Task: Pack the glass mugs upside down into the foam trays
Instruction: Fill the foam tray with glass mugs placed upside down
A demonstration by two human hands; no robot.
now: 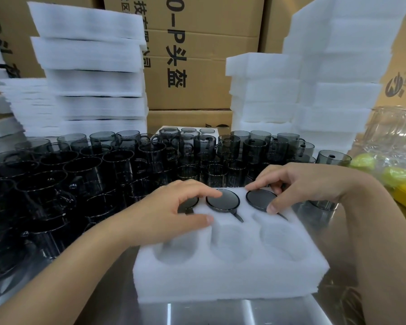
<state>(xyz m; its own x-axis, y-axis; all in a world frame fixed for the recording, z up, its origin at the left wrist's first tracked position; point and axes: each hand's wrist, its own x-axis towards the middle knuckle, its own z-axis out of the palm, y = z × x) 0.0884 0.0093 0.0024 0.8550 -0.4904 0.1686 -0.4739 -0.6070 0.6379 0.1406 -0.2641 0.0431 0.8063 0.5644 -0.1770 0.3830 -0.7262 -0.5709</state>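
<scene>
- Head view: the foam tray (230,273) sits in front of me on the shiny tabletop (279,308), close to its near edge, with two rows of three round pockets.
- The far row is filled: three dark glass mugs stand upside down, bases up and level with the foam, handles in the side slots. The middle mug (223,200) shows whole; the near row of pockets is still empty.
- My left hand (171,213) lies over the far left corner of the tray and hides most of the left mug (187,204). The fingers are spread, the forefinger tip touching the rim of the middle mug's base, the thumb flat on the foam between the rows. It pinches nothing.
- My right hand (298,184) arches over the right mug (260,200) at the far right corner. Thumb and fingertips are spread around the rim of its base, touching it lightly, as I judge, to press it home rather than to lift it.
- Beyond the tray's far edge, the loose mugs (117,160) stand crowded across the tabletop, mouths up; spare foam stacks (92,66) rise behind them against cardboard boxes (197,55).
- Step in hand, as I read it: seating the last of the far row. Half the tray is done.
- Next calls for lifting both hands clear, taking a mug from the crowd, turning it mouth down and lining its handle with the slot of a near-row pocket.
</scene>
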